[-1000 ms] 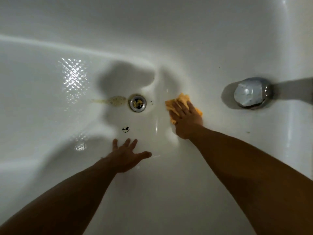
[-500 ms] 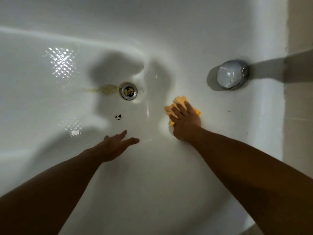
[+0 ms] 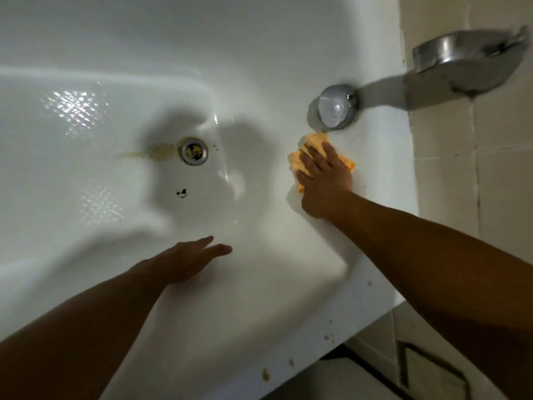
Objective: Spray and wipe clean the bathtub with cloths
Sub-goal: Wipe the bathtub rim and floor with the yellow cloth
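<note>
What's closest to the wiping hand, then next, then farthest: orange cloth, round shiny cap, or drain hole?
1. Orange cloth, under the right hand.
2. Round chrome cap, just above it.
3. Round metal drain, off to the left.

No text, label, brand, number or sign can be read anywhere in view.

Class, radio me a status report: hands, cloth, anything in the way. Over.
Right hand flat, pressing orange cloth on bathtub wall. Left hand open, holding nothing. Chrome overflow cap just above cloth; brown stain beside drain.
</note>
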### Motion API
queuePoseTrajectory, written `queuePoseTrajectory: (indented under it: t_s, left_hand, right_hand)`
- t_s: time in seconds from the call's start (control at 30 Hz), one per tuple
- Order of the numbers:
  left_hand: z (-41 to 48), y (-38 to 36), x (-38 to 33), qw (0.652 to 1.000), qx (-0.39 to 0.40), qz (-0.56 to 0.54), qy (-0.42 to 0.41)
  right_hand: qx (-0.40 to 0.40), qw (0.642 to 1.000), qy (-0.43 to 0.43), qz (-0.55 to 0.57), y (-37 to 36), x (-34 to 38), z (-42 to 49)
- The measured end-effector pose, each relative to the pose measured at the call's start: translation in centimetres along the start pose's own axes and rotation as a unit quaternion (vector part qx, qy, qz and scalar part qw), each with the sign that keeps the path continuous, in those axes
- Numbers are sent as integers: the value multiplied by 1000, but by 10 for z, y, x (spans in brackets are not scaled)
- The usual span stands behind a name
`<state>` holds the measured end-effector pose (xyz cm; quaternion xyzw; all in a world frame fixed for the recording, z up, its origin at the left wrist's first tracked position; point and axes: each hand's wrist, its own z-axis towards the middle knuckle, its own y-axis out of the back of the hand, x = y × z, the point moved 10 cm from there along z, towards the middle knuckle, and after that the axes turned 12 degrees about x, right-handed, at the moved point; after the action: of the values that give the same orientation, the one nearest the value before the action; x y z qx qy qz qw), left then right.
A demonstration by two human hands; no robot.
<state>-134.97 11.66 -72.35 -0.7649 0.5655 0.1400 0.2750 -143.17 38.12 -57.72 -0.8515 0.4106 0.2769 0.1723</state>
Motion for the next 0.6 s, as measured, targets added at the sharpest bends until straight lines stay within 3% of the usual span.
queuePoseTrajectory:
  t_s: [0.17, 0.3, 0.4, 0.53, 0.6]
  left_hand:
    - [-14, -1, -1, 1000, 4, -3, -8]
    - [-25, 0, -2, 999, 17, -29, -12]
    - [-28, -7, -10, 997, 47, -50, -38]
    - [-46, -9, -17, 997, 53, -23, -42]
    - [-52, -6, -11, 998, 49, -24, -27]
  right_hand:
    - [71, 995, 58, 38, -26, 30, -34]
    - [26, 1000, 1, -1, -12, -18, -31]
    - [39, 999, -11, -3, -16, -29, -43]
    - [109, 988, 74, 78, -42, 26, -85]
    - [96, 990, 72, 81, -42, 21, -84]
